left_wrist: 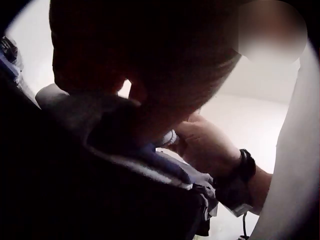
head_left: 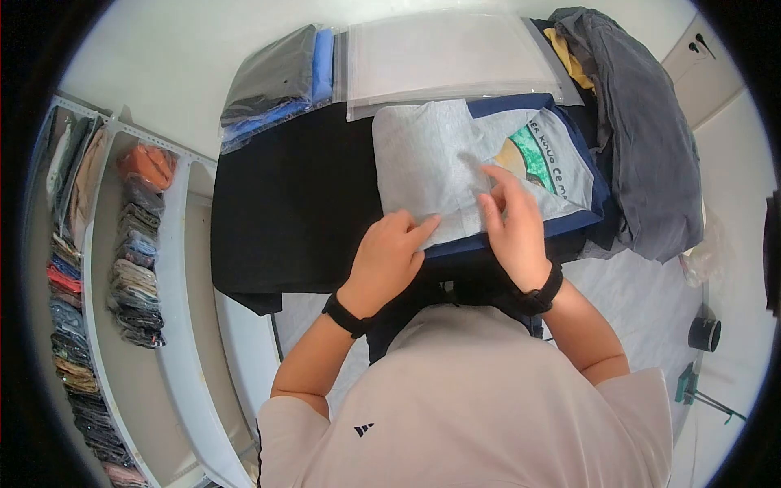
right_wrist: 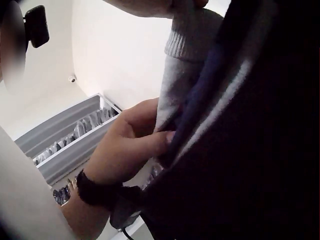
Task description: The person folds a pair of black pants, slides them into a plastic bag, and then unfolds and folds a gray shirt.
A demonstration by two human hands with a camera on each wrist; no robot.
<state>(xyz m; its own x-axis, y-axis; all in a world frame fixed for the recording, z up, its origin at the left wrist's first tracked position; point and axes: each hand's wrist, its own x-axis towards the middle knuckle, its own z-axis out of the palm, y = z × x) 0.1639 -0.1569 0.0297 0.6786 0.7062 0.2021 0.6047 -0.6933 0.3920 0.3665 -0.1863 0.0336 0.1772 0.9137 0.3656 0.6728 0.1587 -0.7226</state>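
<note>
Two hands (head_left: pixel 455 236) pinching one folded shirt (head_left: pixel 455 163), two bagged garments (head_left: pixel 281 81)

I see a white tabletop (head_left: pixel 179 73) bearing a black cloth (head_left: pixel 293 203). On the cloth lies a folded grey and navy shirt (head_left: pixel 439 154) with a green print. Bagged clothes (head_left: pixel 277 81) and a clear flat bag (head_left: pixel 447 57) lie at the far edge; a grey garment heap (head_left: pixel 651 154) lies at the right.
</note>
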